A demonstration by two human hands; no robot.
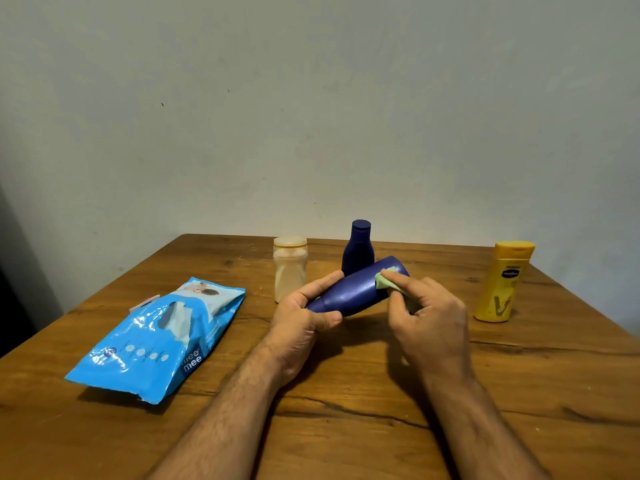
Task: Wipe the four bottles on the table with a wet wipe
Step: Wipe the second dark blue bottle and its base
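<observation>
At frame centre, above table [346,410]: blue bottle [356,289], tilted, gripped by left hand [304,320].
Right hand [426,317] pinching green wipe [386,279] against bottle's upper end; clear bottle [290,268], small blue bottle [359,247], yellow bottle [502,282] standing behind.

The held lotion bottle [356,289] is deep glossy blue; the wet wipe [387,279] on it is pale green. A smaller bottle [358,249] is navy, another [290,268] translucent cream, the fourth [500,282] yellow with a dark blue label. The wipes pack [156,341] is bright blue with white dots and lettering. The tabletop [346,427] is warm brown wood grain.
</observation>
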